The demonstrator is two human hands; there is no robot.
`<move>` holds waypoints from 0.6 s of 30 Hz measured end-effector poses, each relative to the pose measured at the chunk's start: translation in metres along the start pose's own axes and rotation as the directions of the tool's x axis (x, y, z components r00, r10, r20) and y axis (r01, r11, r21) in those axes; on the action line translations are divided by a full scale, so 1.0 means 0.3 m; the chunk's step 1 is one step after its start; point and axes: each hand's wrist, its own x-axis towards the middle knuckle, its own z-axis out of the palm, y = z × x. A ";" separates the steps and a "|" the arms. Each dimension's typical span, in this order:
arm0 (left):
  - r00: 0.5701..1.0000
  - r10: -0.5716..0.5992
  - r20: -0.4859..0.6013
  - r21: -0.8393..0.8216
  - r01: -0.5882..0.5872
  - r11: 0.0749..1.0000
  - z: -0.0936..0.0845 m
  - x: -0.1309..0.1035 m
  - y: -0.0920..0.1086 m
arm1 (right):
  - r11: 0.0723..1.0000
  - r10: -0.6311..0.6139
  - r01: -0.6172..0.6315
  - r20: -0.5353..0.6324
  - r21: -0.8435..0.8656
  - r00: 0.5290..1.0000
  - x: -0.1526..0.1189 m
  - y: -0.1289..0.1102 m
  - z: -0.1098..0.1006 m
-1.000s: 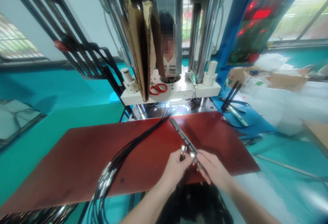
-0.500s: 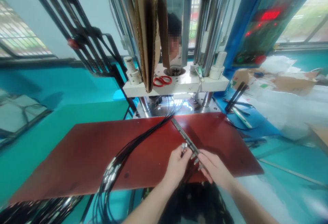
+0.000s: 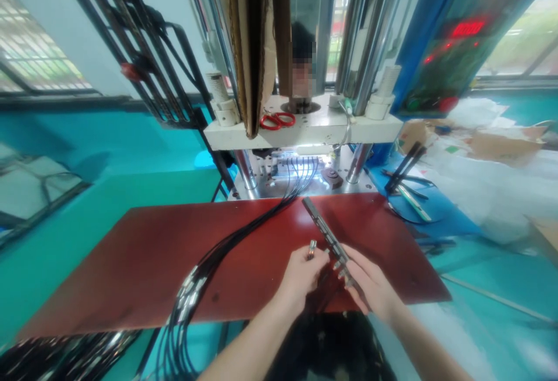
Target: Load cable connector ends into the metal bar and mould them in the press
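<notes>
Your left fingers (image 3: 321,256) are closed in a narrow pinch, with metal-tipped connectors (image 3: 312,248) poking up from your left hand (image 3: 297,279); how many you hold, I can't tell. Your right hand (image 3: 375,289) grips the near end of a slotted metal bar (image 3: 321,227), thumb along one side and fingers curled beneath. The bar slants away from you over the desk (image 3: 148,264), its far end toward the press.

A few small metal connector ends (image 3: 342,269) show at the bar's near part, between your hands, while its far stretch shows none that I can make out. By my reading the bar is partly filled, with the far slots left; the exact count is too small to tell.

Left of your hands, a bundle of black cables (image 3: 218,250) runs across the desk from its near edge, its thin ends fanned out in the lit lower part of the press, under the white press plate (image 3: 322,132). That set looks laid in place. Red-handled scissors (image 3: 278,121) rest on the plate, beside folded cardboard (image 3: 254,61). Farther right glows the control panel (image 3: 457,41).
</notes>
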 end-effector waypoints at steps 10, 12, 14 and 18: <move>0.981 0.194 -0.024 0.213 -0.185 0.960 0.003 0.003 -0.021 | 0.996 0.081 -0.080 0.046 -0.026 0.996 0.001 0.008 -0.011; 0.979 0.204 -0.024 0.232 -0.193 0.953 0.000 0.000 -0.018 | 0.996 0.086 -0.084 0.042 -0.035 0.995 0.003 0.012 -0.010; 0.978 0.206 -0.019 0.225 -0.197 0.954 0.000 -0.005 -0.016 | 0.996 0.083 -0.081 0.040 -0.037 0.996 0.005 0.014 -0.011; 0.981 0.192 -0.010 0.188 -0.187 0.964 0.002 -0.006 -0.016 | 0.996 0.085 -0.084 0.045 -0.032 0.995 0.006 0.010 -0.013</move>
